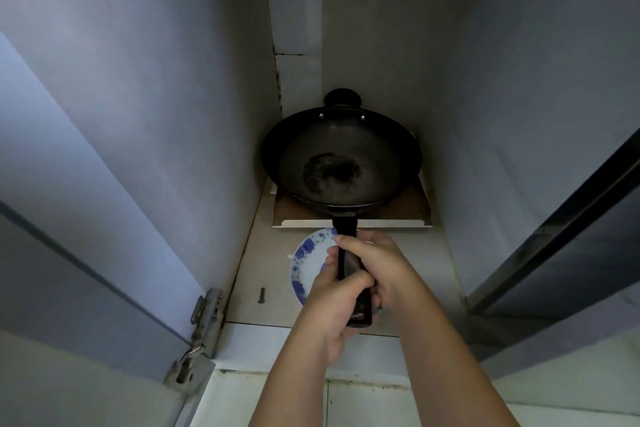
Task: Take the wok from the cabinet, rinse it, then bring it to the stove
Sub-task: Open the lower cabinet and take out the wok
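**Both hands on the handle, wok at the cabinet's back**

Left hand (334,291) and right hand (377,269) are both wrapped tight round the handle (348,246) — right nearer the bowl, left at the tail end. The wok (341,159) sits deep in the cabinet (156,97) on a board (408,208), handle running straight back toward the person — so likely a straight pull out, passing over the blue-patterned plate (308,260)
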